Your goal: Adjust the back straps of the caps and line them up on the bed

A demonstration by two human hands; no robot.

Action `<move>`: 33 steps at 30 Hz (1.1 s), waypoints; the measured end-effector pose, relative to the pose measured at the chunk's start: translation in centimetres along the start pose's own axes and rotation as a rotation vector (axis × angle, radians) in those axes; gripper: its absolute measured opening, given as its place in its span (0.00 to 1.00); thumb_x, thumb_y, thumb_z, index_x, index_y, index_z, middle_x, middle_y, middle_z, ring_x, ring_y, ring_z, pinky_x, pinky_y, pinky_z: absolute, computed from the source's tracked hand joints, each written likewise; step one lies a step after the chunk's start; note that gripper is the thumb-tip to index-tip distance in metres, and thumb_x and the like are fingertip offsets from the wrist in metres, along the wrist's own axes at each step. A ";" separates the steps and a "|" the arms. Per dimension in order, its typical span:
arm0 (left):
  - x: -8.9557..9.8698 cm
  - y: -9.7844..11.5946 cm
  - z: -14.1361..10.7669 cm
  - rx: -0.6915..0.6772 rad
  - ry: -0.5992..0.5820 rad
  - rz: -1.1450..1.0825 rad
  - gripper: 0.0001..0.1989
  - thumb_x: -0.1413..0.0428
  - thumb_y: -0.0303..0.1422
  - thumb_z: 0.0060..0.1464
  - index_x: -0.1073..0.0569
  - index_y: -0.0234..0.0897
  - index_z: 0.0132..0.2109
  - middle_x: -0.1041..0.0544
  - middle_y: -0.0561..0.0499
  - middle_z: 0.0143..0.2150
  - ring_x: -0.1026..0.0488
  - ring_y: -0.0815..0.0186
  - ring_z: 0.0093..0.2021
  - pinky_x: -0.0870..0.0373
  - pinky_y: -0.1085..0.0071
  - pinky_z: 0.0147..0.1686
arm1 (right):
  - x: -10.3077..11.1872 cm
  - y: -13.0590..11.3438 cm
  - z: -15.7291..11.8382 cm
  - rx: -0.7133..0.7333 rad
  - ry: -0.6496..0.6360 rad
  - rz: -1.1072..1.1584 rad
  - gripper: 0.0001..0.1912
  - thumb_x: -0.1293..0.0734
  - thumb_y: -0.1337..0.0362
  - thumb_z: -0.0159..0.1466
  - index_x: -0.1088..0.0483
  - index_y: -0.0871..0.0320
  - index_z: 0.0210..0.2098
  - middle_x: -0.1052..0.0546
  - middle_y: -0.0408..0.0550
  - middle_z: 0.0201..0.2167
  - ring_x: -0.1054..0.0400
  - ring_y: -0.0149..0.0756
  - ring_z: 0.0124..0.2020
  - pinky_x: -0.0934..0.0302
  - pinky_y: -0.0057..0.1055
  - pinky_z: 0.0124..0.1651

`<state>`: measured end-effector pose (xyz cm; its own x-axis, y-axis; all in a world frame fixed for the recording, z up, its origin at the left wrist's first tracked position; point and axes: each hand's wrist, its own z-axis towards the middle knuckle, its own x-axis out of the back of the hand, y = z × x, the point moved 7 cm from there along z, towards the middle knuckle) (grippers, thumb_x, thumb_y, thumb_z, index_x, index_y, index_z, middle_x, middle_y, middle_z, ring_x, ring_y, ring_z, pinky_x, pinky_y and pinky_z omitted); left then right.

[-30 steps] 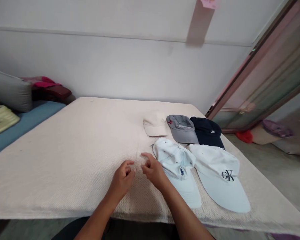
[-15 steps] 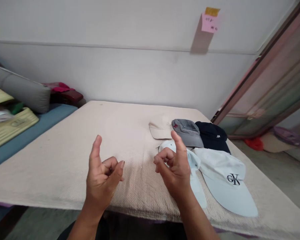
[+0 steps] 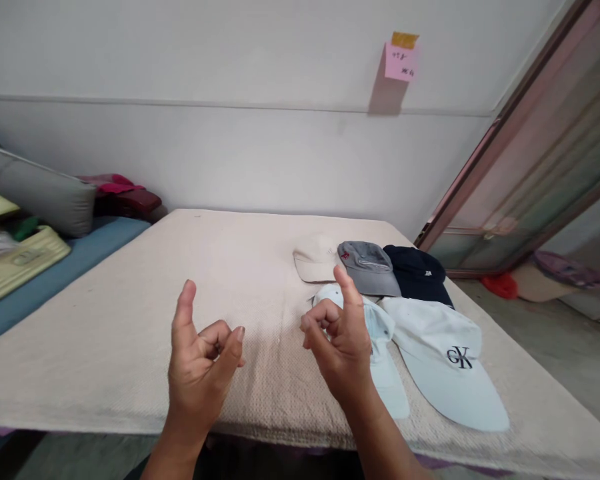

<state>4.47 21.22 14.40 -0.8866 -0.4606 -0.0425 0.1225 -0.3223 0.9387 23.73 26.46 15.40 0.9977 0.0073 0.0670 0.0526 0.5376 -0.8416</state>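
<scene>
My left hand [image 3: 200, 363] hovers above the front of the cloth-covered table [image 3: 130, 320], index finger raised, thumb and other fingers pinched together with nothing in them. My right hand [image 3: 344, 350] makes the same shape and covers part of a pale blue cap [image 3: 387, 383]. Beside that cap lies a whitish cap [image 3: 430, 327] with dark letters and a pale blue brim. Behind them sit a beige cap [image 3: 314, 261], a grey cap [image 3: 367, 270] and a navy cap [image 3: 416, 270], side by side. Neither hand grips a cap.
A white wall [image 3: 230, 160] rises behind the table, with a pink note [image 3: 400, 63] taped on it. At left, a grey cushion [image 3: 45, 197] and yellow ribbed items [image 3: 25, 260] rest on a blue surface [image 3: 110, 237]. A framed glass door [image 3: 525, 180] stands at right.
My view has shifted slightly, so the table, caps and note sit a little farther left. Both hands keep the same pose, and the caps stay in place on the table.
</scene>
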 end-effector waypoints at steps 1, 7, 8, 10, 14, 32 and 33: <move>0.0 -0.7 0.2 0.015 0.013 0.008 0.42 0.41 0.32 0.52 0.54 0.48 0.68 0.38 0.64 0.17 0.37 0.70 0.18 0.33 0.75 0.22 | -0.1 0.7 -0.1 -0.016 -0.001 -0.011 0.37 0.37 0.68 0.63 0.58 0.50 0.67 0.35 0.37 0.23 0.40 0.31 0.21 0.40 0.29 0.24; -1.1 -9.4 1.0 0.238 -0.147 0.236 0.12 0.46 0.42 0.54 0.34 0.40 0.30 0.41 0.61 0.17 0.41 0.71 0.18 0.42 0.75 0.19 | -1.8 10.0 -1.9 -0.242 -0.205 -0.322 0.22 0.40 0.70 0.61 0.38 0.59 0.56 0.32 0.38 0.21 0.36 0.31 0.23 0.42 0.27 0.29; -1.7 -11.0 0.8 0.279 -0.235 0.287 0.14 0.47 0.43 0.55 0.36 0.40 0.28 0.41 0.60 0.17 0.41 0.70 0.17 0.43 0.75 0.18 | -2.2 11.7 -2.5 -0.286 -0.293 -0.427 0.17 0.40 0.70 0.61 0.33 0.60 0.49 0.30 0.40 0.20 0.35 0.32 0.23 0.44 0.27 0.29; -3.2 -13.5 0.3 0.311 -0.404 0.405 0.15 0.51 0.43 0.56 0.39 0.40 0.26 0.41 0.59 0.18 0.41 0.69 0.19 0.45 0.74 0.20 | -2.6 14.1 -3.5 -0.334 -0.420 -0.562 0.08 0.38 0.72 0.58 0.28 0.60 0.35 0.27 0.44 0.21 0.33 0.33 0.24 0.47 0.27 0.29; -5.7 -15.6 -0.7 0.272 -0.568 0.568 0.14 0.50 0.39 0.54 0.41 0.40 0.23 0.39 0.58 0.19 0.41 0.68 0.22 0.50 0.72 0.23 | -2.1 15.1 -3.9 -0.331 -0.465 -0.603 0.06 0.37 0.73 0.56 0.30 0.59 0.28 0.24 0.47 0.24 0.31 0.35 0.27 0.48 0.27 0.30; -11.4 -17.0 -2.4 0.634 -0.614 0.220 0.12 0.47 0.41 0.51 0.30 0.36 0.34 0.24 0.44 0.34 0.26 0.61 0.33 0.32 0.67 0.32 | 15.6 12.7 -1.0 -0.200 0.342 -0.870 0.23 0.39 0.56 0.61 0.33 0.67 0.50 0.29 0.64 0.45 0.36 0.52 0.48 0.42 0.48 0.51; -11.6 -16.9 -2.4 0.663 -0.604 0.187 0.14 0.47 0.43 0.51 0.30 0.35 0.35 0.23 0.41 0.38 0.25 0.59 0.36 0.30 0.65 0.34 | 15.7 13.7 -1.1 -0.267 0.291 -0.861 0.26 0.39 0.55 0.60 0.35 0.68 0.52 0.29 0.65 0.47 0.36 0.53 0.50 0.42 0.48 0.52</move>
<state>13.74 30.02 -1.80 -0.9835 0.1137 0.1406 0.1715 0.3403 0.9246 40.17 33.00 4.36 0.5812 -0.5318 0.6159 0.7473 0.0493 -0.6627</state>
